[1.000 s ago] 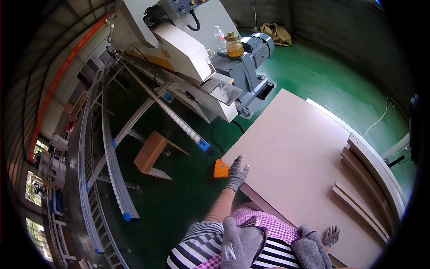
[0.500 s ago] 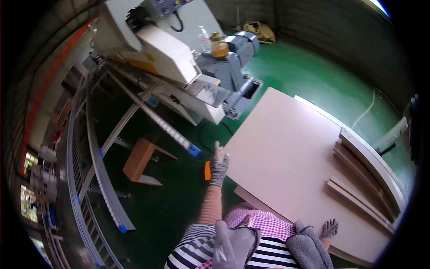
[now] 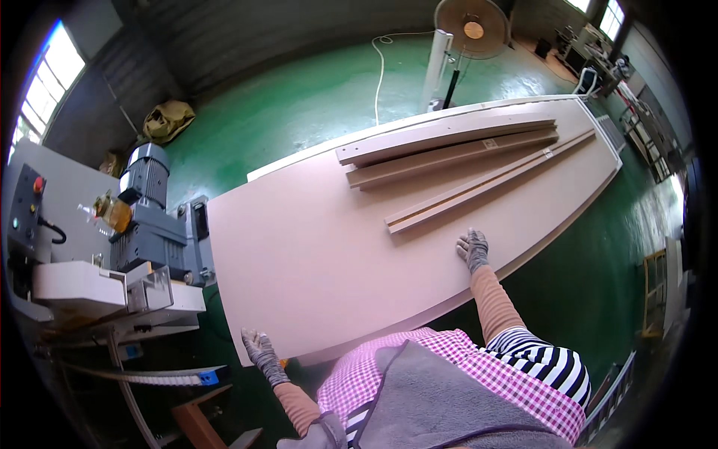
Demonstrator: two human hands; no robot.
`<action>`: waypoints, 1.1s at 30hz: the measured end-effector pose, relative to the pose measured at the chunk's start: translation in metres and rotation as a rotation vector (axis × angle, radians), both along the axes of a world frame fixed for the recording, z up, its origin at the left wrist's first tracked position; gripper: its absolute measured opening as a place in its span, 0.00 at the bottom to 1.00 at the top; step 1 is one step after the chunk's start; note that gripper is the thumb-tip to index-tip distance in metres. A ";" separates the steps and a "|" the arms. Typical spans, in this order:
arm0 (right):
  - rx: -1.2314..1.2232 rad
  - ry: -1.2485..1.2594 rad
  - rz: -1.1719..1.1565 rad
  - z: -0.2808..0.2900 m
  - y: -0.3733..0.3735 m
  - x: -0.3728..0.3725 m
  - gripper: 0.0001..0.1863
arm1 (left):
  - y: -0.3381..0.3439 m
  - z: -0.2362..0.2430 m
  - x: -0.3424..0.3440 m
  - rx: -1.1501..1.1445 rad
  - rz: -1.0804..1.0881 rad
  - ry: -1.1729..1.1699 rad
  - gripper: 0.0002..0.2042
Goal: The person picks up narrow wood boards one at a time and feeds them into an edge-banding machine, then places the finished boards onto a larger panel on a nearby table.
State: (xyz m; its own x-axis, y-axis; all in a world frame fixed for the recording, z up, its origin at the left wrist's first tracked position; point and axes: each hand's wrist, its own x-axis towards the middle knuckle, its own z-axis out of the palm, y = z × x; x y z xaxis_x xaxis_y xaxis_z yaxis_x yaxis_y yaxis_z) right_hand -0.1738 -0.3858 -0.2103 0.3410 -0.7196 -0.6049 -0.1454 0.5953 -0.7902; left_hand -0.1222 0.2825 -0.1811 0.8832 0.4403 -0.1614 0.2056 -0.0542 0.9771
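A large pale pinkish panel (image 3: 299, 254) stretches across the view, stacked over another board whose edge shows beneath. My left hand (image 3: 262, 352), in a grey glove, lies at the panel's near-left corner with fingers extended on its surface. On the panel's top near the front edge rests my right hand (image 3: 471, 251), also gloved, fingers slightly bent and apart. Beyond it lie a long grooved strip (image 3: 456, 196) and two thicker taupe profiles (image 3: 441, 165) side by side.
A grey machine with motor (image 3: 149, 239) and control box (image 3: 30, 213) stands left, a bottle and jar (image 3: 112, 215) on it. Roller rail (image 3: 172, 380) below; round fan (image 3: 471, 22), white post (image 3: 435, 71), cable and khaki bundle (image 3: 166, 120) behind; racks (image 3: 654, 292) right.
My view has swung to the right, bringing the fan and panel's far end into sight. My left hand has come onto the panel's corner; my right hand now reaches farther forward on top.
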 end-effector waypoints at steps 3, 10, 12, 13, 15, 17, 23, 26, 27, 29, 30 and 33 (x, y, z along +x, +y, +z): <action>0.026 -0.067 -0.052 0.014 -0.021 0.018 0.26 | -0.038 0.001 0.013 -0.027 -0.104 0.030 0.32; 0.043 -0.032 -0.075 0.039 -0.076 0.068 0.49 | -0.128 -0.006 0.063 -0.058 -0.419 0.095 0.30; 0.024 -0.010 -0.093 0.049 -0.082 0.084 0.50 | -0.154 -0.007 0.077 -0.131 -0.494 0.132 0.28; -0.003 0.028 -0.091 0.051 -0.086 0.092 0.51 | -0.169 -0.005 0.083 -0.120 -0.503 0.125 0.28; -0.074 0.074 -0.125 0.033 -0.116 0.098 0.51 | -0.223 0.005 0.098 -0.141 -0.616 0.166 0.27; -0.353 0.377 -0.013 0.015 -0.139 0.102 0.48 | -0.268 -0.005 0.119 0.009 -0.756 0.085 0.28; -0.526 0.474 0.053 -0.004 -0.146 0.115 0.41 | -0.422 0.013 0.148 0.655 -1.070 -0.388 0.38; -0.532 0.470 0.092 0.024 -0.107 0.138 0.42 | -0.460 0.084 0.148 1.078 -1.064 -0.070 0.40; -0.532 0.493 0.094 0.030 -0.102 0.139 0.43 | -0.457 0.071 0.155 1.075 -1.075 -0.080 0.40; -0.538 0.442 0.087 0.036 -0.090 0.135 0.43 | -0.427 0.027 0.176 1.123 -1.022 -0.245 0.42; -0.541 0.391 0.087 0.035 -0.087 0.134 0.44 | -0.417 0.017 0.178 1.123 -1.032 -0.255 0.42; -0.585 0.383 0.099 0.029 -0.091 0.133 0.45 | -0.409 0.006 0.184 1.030 -0.968 -0.321 0.38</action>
